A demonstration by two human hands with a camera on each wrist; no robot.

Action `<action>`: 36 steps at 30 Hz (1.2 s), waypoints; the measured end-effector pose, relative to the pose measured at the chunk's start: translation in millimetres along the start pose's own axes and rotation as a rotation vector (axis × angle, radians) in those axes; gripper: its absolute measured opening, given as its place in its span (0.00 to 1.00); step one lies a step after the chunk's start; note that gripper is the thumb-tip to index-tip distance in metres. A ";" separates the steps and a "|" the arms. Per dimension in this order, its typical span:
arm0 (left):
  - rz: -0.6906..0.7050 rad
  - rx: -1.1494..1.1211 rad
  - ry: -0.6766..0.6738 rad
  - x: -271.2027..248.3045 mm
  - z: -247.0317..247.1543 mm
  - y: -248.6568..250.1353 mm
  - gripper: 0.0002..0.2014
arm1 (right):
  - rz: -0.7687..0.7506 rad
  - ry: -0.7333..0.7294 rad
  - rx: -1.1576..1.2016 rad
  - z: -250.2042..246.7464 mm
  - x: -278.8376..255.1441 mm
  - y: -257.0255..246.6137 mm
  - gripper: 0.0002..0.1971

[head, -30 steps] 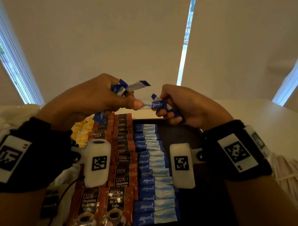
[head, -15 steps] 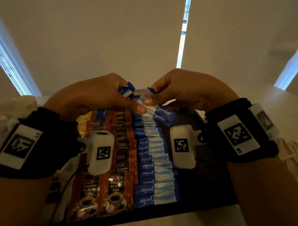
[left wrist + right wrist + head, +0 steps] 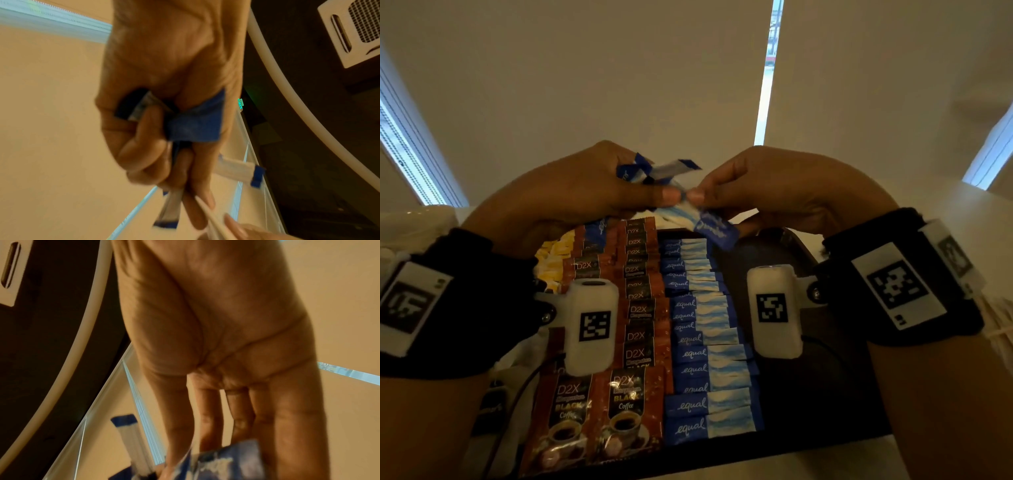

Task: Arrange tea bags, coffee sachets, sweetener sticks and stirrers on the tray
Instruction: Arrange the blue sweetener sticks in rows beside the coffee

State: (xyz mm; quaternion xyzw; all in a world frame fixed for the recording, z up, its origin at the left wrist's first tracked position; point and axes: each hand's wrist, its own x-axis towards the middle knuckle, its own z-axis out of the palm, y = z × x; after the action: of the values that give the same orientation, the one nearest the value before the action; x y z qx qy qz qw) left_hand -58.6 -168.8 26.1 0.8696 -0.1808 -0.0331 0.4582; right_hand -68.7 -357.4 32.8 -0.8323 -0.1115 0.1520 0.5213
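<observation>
Since half a second ago, thumbs now meet tip to tip. Left hand (image 3: 558, 202) clutches glossy blue-and-white paper sweetener sticks (image 3: 654, 169); right hand (image 3: 784, 195) pinches one sweetener stick (image 3: 709, 226) at 12 o'clock over the dark tray (image 3: 808, 394).

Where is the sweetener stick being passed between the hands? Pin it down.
In the head view the sweetener stick is up in the air at centre, pinched between the left hand and right hand, above the far end of the equal row on the tray.

tea bags (image 3: 553, 260) mostly hidden, stirrers (image 3: 996, 329) cut off

Blue-and-white sweetener sticks (image 3: 709, 356), brown coffee sachets (image 3: 633, 407), dark tray (image 3: 808, 411).
</observation>
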 end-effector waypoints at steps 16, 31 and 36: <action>0.068 0.054 0.261 4.5 -10.5 -3.9 0.15 | -0.081 0.296 0.112 -11.1 4.2 4.6 0.05; 0.007 0.106 -0.093 -4.2 10.3 9.7 0.08 | -0.368 0.202 -0.518 -2.5 -4.3 -6.4 0.01; 0.066 -0.156 0.090 -2.9 11.6 8.4 0.05 | -0.423 0.300 -0.209 4.4 1.0 -6.5 0.07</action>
State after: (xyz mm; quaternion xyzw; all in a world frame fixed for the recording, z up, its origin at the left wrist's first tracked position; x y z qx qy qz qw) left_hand -66.3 -181.3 25.9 0.8254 -0.1857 0.0070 0.5331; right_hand -69.6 -350.5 36.7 -0.8529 -0.2194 -0.0972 0.4636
